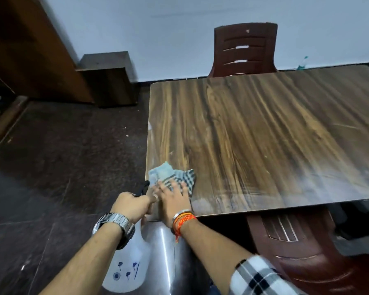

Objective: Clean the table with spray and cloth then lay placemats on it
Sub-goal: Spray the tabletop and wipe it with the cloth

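A checked grey-green cloth (pixel 172 175) lies on the near left corner of the wooden table (pixel 264 133). My right hand (pixel 173 200) rests flat on the cloth, fingers spread, pressing it onto the tabletop. My left hand (pixel 132 206) is closed around the neck of a white spray bottle (pixel 128 267) with a black trigger head. The bottle hangs just off the table's left edge, beside the corner. A hazy wet smear covers the near strip of the tabletop. No placemats are in view.
A dark red plastic chair (pixel 246 48) stands at the table's far side. Another red chair (pixel 303 248) is tucked under the near edge at the right. A wooden cabinet (pixel 109 81) stands against the wall to the left. Dark tiled floor (pixel 62 156) spreads left of the table.
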A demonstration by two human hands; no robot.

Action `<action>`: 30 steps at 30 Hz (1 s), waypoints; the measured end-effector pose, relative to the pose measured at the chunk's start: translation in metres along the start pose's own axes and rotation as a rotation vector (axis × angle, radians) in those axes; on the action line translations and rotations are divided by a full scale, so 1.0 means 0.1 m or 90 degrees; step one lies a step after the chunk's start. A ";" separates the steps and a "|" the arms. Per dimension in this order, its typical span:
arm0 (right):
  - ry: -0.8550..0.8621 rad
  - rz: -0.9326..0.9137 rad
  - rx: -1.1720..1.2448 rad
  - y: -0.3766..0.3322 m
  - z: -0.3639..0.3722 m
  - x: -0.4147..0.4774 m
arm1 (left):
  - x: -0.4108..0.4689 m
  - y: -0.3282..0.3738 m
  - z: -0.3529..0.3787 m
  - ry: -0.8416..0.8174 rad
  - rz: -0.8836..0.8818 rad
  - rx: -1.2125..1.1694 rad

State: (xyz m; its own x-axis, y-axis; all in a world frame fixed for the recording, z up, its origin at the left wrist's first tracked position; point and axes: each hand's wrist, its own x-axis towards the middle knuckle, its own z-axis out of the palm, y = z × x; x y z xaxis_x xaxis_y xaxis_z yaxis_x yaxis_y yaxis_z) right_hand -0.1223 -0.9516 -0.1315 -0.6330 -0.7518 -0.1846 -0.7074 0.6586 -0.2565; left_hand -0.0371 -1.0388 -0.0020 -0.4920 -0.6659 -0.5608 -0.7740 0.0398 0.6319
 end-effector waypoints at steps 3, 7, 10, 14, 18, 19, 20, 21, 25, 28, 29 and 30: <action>0.027 -0.079 -0.014 0.16 0.02 -0.21 | -0.03 -0.09 0.02 -0.009 0.015 0.000; 0.118 0.161 -0.064 1.39 -0.02 -0.78 | -0.08 -0.11 0.15 -0.049 0.026 0.004; 0.199 0.466 0.004 2.15 -0.23 -1.28 | -0.17 -0.07 0.30 -0.073 0.033 -0.001; 0.265 0.517 0.057 1.71 -0.24 -1.04 | -0.33 0.14 0.60 -0.098 0.048 0.029; 0.130 0.129 0.003 0.94 0.00 -0.89 | -0.39 0.58 1.09 -0.129 0.060 0.068; 0.093 0.040 0.027 0.97 -0.02 -0.89 | -0.40 0.70 1.20 -0.129 0.063 0.078; 0.086 -0.008 0.038 1.16 -0.07 -0.90 | -0.40 0.84 1.36 -0.144 0.075 0.089; 0.110 -0.023 0.025 1.42 -0.09 -0.93 | -0.40 0.97 1.53 -0.163 0.082 0.099; 0.137 0.153 0.004 2.83 -0.41 -1.24 | -0.43 1.38 2.22 -0.235 0.097 0.114; 0.156 0.326 0.007 3.94 -0.66 -1.54 | -0.45 1.62 2.75 -0.291 0.094 0.121; 0.159 0.376 0.011 4.25 -0.74 -1.62 | -0.46 1.70 2.88 -0.302 0.097 0.128; 0.171 0.430 0.013 4.54 -0.82 -1.71 | -0.46 1.77 3.02 -0.310 0.096 0.147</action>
State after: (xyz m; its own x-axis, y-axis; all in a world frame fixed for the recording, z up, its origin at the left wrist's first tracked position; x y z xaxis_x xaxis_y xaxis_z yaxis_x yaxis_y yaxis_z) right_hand -0.3609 -0.5215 -0.1387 -0.9869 -0.1454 -0.0696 -0.1303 0.9738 -0.1866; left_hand -0.2716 -0.7765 -0.0258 -0.6889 -0.2216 -0.6902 -0.7212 0.3060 0.6215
